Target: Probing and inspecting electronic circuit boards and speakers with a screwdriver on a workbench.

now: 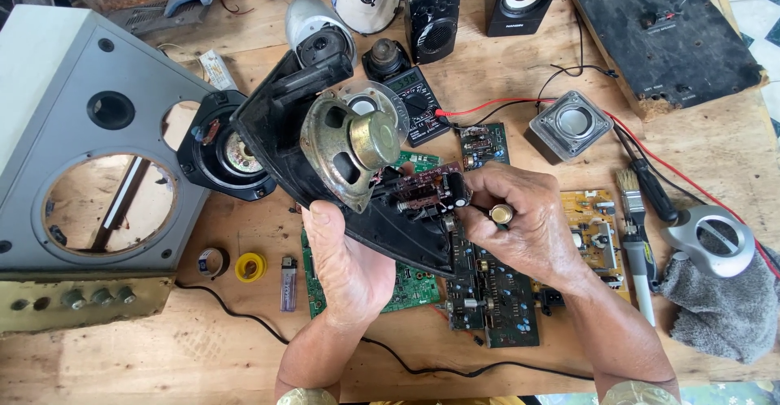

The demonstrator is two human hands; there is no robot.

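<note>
Above the green circuit boards (pixel 414 287) at mid-bench, the left hand (pixel 345 263) grips the lower edge of a black speaker housing (pixel 284 129), thumb pressed on it. The right hand (pixel 520 222) pinches what looks like a screwdriver handle (pixel 501 214) against the housing's small board. Bare wood lies near the lighter (pixel 288 283).

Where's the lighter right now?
In the head view, the lighter lies on the wooden table, lower left, between the yellow tape roll and the green circuit board.
</note>
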